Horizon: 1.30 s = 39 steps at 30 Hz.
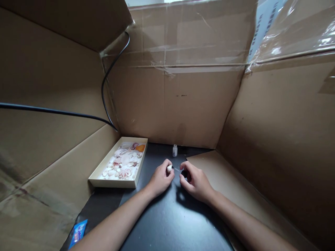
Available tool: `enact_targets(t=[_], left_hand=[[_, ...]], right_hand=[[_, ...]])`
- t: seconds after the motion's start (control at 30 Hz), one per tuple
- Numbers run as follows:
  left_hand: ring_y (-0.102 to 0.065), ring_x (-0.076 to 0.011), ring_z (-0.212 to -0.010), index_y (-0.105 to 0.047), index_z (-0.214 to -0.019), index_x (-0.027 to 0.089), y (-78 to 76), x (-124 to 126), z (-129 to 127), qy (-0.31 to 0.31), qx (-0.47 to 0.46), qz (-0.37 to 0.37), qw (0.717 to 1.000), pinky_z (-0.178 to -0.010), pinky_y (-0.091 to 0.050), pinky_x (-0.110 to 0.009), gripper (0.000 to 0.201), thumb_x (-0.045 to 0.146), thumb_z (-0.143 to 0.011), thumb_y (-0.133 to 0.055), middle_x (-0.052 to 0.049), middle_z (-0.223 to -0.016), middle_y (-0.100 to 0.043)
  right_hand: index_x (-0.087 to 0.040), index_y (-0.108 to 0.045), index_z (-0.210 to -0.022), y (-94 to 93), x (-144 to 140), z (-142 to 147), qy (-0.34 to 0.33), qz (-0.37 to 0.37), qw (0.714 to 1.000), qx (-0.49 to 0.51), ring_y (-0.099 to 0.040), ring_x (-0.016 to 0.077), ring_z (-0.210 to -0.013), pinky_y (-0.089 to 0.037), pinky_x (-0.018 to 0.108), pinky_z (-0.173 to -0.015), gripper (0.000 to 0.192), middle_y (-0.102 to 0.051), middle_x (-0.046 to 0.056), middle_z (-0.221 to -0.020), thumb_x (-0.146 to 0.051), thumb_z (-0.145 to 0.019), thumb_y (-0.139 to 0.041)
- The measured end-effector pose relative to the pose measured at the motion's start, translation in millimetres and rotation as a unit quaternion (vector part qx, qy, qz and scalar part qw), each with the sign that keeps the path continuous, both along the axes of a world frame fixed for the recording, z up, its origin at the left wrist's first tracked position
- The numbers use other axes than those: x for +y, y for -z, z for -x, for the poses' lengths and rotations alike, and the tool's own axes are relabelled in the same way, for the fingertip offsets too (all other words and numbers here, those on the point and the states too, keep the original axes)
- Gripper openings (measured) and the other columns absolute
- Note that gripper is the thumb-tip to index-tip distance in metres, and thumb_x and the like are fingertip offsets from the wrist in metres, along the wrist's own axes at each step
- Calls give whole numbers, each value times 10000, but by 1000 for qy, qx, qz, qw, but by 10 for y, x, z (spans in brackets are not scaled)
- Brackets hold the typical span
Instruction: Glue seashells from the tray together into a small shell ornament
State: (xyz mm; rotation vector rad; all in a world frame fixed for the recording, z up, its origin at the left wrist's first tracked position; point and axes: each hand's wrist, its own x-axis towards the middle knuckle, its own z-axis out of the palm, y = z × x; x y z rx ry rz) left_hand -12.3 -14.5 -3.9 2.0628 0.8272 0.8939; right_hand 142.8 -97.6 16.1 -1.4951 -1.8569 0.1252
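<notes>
My left hand (161, 177) is closed around a small dropper (170, 168) with a white rounded end. Its dark collar and thin clear tip point right, toward my other hand. Across a narrow gap, my right hand (196, 179) curves with thumb and forefinger apart. A very dark patch shows between those fingers; whether it is an object or shaded tabletop, I cannot make out. Behind both hands, a small clear bottle (175, 150) stands upright on the black tabletop (167, 223), with a pale patch on its side and no cap visible.
At the left lies a shallow cream box (112, 183) holding several seashells. A blue packet (78, 233) is near the front left edge. Cardboard walls (172, 104) enclose the table, with a flat cardboard sheet (222, 177) on the right. A black cable (104, 87) hangs at the left corner.
</notes>
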Motion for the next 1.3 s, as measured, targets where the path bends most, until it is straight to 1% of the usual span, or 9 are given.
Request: enact_targets(t=[0.17, 0.33, 0.43, 0.57, 0.67, 0.83, 0.97, 1.1, 1.3], left_hand=[[-406, -103, -632, -466, -862, 175, -5, 7, 6, 14, -4, 10, 1000, -615, -321, -225, 74, 233, -820, -449, 31, -704, -468], [-434, -109, -649, -508, -961, 174, -13, -3, 14, 17, 2, 10, 1000, -626, -332, -228, 153, 244, -844, -439, 13, -766, -528], [-415, -106, -626, -488, -927, 176, -18, -12, 17, 21, 6, 9, 1000, -608, -321, -225, 115, 229, -838, -437, 25, -726, -498], [-389, -102, -603, -458, -901, 181, -21, -20, 18, 18, 12, 16, 1000, -598, -310, -227, 83, 224, -838, -424, 38, -693, -454], [-392, -101, -610, -453, -889, 181, 0, -16, 17, 29, 10, 19, 999, -607, -313, -227, 72, 211, -833, -421, 39, -697, -453], [-396, -102, -609, -452, -905, 183, 36, 0, 13, 25, 8, 21, 999, -613, -313, -226, 84, 220, -843, -409, 43, -690, -448], [-393, -97, -606, -452, -880, 182, 9, -5, 17, 34, 9, 18, 999, -609, -308, -223, 66, 195, -825, -418, 44, -693, -449], [-380, -100, -602, -461, -876, 183, -19, -20, 22, 28, 18, 22, 999, -596, -299, -222, 67, 204, -822, -426, 46, -677, -432], [-374, -96, -593, -463, -876, 181, -9, -14, 20, 28, 16, 19, 999, -593, -295, -222, 66, 215, -826, -436, 51, -661, -424]], right_hand=[[-193, -519, -957, -6, -1, 5, -14, -6, 1000, 2, -478, 81, -554, -365, 193, -558, 142, -537, -30, -672, -275, -842, -504], [-191, -523, -930, -7, 17, 6, -4, -15, 1000, 5, -468, 84, -552, -368, 198, -554, 116, -541, -20, -687, -261, -841, -501], [-192, -523, -939, -3, 10, 10, -21, -16, 1000, 0, -480, 87, -566, -369, 195, -555, 119, -546, -16, -691, -265, -849, -496], [-192, -517, -922, -1, -7, 9, -13, -11, 1000, 1, -465, 82, -559, -363, 191, -550, 108, -537, -22, -688, -257, -837, -504], [-192, -517, -942, 0, -2, 1, -22, -5, 1000, 6, -465, 78, -554, -366, 191, -557, 123, -528, -28, -683, -263, -842, -502], [-193, -502, -920, 11, 16, -15, -6, -11, 1000, 17, -466, 80, -562, -367, 193, -559, 112, -531, -26, -694, -255, -827, -512], [-195, -503, -950, 17, 6, -14, -28, 4, 999, 17, -471, 81, -555, -368, 191, -553, 131, -524, -29, -678, -273, -844, -500], [-195, -506, -936, 15, 1, -18, -16, 11, 1000, 13, -462, 82, -549, -368, 190, -548, 134, -512, -33, -665, -268, -824, -516], [-195, -512, -949, 17, 9, -14, -23, 11, 999, 28, -479, 81, -564, -380, 191, -563, 135, -516, -28, -676, -289, -853, -498]])
